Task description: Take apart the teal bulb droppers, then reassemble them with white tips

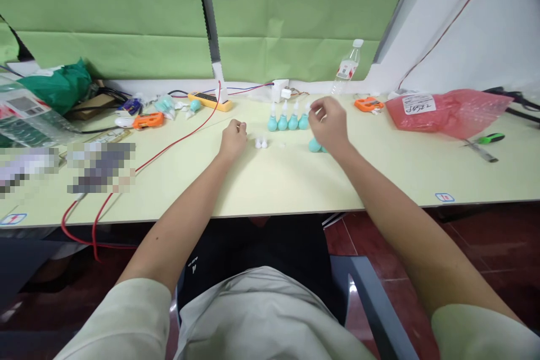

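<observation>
Between your left hand [234, 138] and right hand [331, 124], slightly beyond them, four teal bulbs [292, 122] with pale tips [284, 107] stand in a row on the desk [261, 180], seemingly assembled. White pieces [264, 144] beside your left hand and loose bulbs [314, 145] under your right seem left over. Both hands are partly curled, the right at the row's end; I cannot tell if either grips anything.

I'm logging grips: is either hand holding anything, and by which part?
Cannot be told: the right hand's fingertips are by the rightmost upright turquoise bottle's top, contact unclear. The left hand shows nothing held.
</observation>
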A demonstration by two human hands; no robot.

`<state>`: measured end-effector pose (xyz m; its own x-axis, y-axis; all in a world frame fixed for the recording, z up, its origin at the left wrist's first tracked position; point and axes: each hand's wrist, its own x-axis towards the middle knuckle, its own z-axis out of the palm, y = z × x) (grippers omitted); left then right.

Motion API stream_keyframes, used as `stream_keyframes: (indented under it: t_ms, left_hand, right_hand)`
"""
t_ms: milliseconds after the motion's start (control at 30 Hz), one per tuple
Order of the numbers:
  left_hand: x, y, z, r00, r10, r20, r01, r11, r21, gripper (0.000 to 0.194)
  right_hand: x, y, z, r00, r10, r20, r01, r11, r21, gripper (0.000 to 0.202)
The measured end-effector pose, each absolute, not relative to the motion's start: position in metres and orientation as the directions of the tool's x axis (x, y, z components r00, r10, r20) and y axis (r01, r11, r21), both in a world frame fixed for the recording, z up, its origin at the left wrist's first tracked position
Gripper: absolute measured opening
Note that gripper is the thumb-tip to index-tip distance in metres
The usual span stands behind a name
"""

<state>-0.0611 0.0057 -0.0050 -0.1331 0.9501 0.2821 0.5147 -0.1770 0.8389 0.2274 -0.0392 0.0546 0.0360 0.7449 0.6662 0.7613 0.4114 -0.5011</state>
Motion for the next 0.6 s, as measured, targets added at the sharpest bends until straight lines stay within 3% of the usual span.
stream_keyframes:
  t_ms: [100, 200, 600]
  left_hand:
    - [-0.062, 0.007, -0.007, -0.135, 0.948, 0.289, 0.515, -0.182, 0.838, 0.02]
    - [-0.063, 0.007, -0.008, -0.134, 0.946, 0.296, 0.511, -0.19, 0.838, 0.021]
    - [-0.063, 0.006, -0.008, -0.134, 0.945, 0.298, 0.508, -0.193, 0.84, 0.02]
  right_hand:
    - [0.255, 0.003, 0.071, 0.124, 0.761, 0.637, 0.731, 0.365, -0.577, 0.023]
    - [0.271, 0.044, 0.069, 0.157, 0.876, 0.457, 0.668, 0.247, -0.702, 0.027]
    - [0.257, 0.064, 0.049, 0.154, 0.883, 0.442, 0.651, 0.246, -0.718, 0.008]
